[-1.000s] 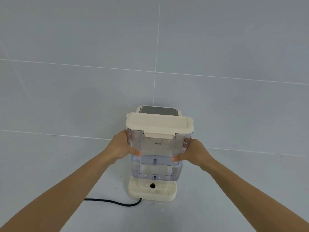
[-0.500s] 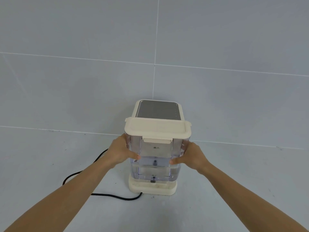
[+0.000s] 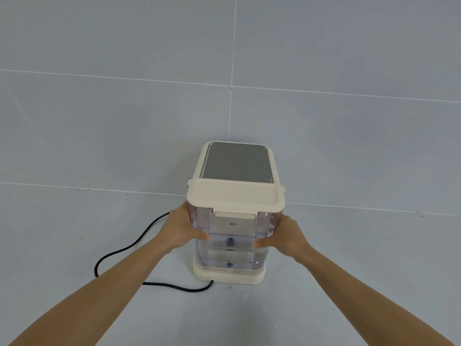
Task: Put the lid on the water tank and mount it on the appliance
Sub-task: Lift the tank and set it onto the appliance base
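A clear plastic water tank (image 3: 232, 236) with a cream lid (image 3: 235, 197) closed on top sits down on the cream base (image 3: 228, 275) of the appliance (image 3: 237, 163), whose grey top panel shows just behind the lid. My left hand (image 3: 180, 229) grips the tank's left side and my right hand (image 3: 283, 237) grips its right side, thumbs on the front face. The tank stands upright against the appliance body.
A black power cord (image 3: 129, 248) loops over the grey tiled floor to the left and runs into the base's front. A grey tiled wall (image 3: 232, 71) rises right behind the appliance.
The tank has come down from just above the base and now rests on it, and its lid has dropped level with the appliance's top. Both hands moved down with it.
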Tool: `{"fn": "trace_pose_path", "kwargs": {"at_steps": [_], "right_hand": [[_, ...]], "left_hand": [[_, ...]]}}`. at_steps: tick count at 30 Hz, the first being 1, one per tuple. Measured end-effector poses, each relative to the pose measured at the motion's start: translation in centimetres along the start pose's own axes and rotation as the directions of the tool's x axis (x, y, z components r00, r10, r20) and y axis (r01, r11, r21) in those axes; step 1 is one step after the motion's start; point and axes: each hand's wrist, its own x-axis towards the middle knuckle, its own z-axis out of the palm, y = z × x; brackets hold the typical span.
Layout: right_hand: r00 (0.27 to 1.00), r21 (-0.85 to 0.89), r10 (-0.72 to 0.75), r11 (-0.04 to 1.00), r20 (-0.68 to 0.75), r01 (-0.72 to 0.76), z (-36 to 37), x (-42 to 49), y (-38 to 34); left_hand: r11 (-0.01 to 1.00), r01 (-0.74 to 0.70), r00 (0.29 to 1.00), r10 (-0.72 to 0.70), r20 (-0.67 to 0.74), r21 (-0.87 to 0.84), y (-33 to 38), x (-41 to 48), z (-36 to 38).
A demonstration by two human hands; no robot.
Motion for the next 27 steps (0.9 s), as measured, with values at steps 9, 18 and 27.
{"fn": "trace_pose_path", "kwargs": {"at_steps": [9,18,27], "right_hand": [[1.0,-0.01,0.021,1.0,0.011,-0.02,0.2,0.0,0.2],[0.999,-0.022,0.036,0.999,0.014,-0.035,0.4,-0.1,0.3],[0.991,-0.141,0.015,0.99,0.137,0.005,-1.1,-1.2,-0.3]], "left_hand": [[1.0,0.016,0.999,-0.017,0.04,0.016,0.1,-0.4,0.1],[0.999,0.029,0.999,-0.031,0.039,0.044,0.1,-0.4,0.2],[1.0,-0.014,0.998,0.013,0.055,0.013,0.6,-2.2,0.5]]}}
